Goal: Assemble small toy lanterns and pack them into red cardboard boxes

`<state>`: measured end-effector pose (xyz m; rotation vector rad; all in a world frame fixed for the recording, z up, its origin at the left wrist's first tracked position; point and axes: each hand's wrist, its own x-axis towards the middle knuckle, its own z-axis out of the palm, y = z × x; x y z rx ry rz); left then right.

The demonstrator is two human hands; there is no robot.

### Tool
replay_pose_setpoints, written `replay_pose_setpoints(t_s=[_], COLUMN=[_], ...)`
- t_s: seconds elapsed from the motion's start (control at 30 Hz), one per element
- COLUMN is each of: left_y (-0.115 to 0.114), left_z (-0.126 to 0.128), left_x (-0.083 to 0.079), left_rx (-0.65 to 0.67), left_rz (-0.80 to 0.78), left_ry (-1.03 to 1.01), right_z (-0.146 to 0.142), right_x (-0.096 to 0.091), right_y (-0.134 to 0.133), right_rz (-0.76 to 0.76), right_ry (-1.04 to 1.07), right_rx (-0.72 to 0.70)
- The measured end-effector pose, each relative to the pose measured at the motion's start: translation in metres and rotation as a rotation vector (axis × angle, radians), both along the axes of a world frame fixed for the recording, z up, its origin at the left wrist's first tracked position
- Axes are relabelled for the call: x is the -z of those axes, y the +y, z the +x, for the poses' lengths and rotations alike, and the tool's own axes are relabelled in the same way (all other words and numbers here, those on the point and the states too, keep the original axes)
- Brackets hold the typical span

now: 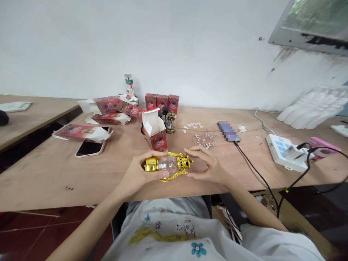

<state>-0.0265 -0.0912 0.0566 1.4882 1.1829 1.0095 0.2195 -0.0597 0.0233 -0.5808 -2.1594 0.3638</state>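
A small gold toy lantern (169, 165) with a clear globe lies sideways between both my hands, just above the near edge of the wooden table (54, 174). My left hand (141, 173) is wrapped round its gold base and globe. My right hand (206, 166) pinches the gold top end with fingertips and thumb. Right behind the lantern stands an open red box (156, 133) with its white flap up.
Flat and folded red boxes (108, 108) lie at the back left, three closed ones (162, 100) by the wall, with two small lanterns (168, 120). A phone (91, 148), small white parts (203, 137), a cabled device (228, 131), a power strip (285, 151) and white trays (312, 107) surround them.
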Motion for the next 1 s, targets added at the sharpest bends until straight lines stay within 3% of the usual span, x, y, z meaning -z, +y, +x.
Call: replay_pose_setpoints(t_s=[0.4,0.7,0.87,1.0], left_y=[-0.001,-0.003,-0.003,-0.002], left_z=[0.001,-0.001,-0.003,-0.004], left_x=[-0.001,-0.001,0.001,0.003], left_rx=[0.013,0.029,0.038,0.047], left_rz=[0.009,0.268,0.313,0.322], left_ry=[0.026,0.081,0.128,0.116], right_z=[0.0,0.009,0.012,0.011], right_x=[0.002,-0.01,-0.017,-0.017], right_y=[0.001,0.002,0.003,0.003], right_rz=[-0.028,0.1,0.195,0.162], right_ry=[-0.017,-0.142,-0.256,-0.254], right_rx=[-0.035,-0.074,-0.053,-0.065])
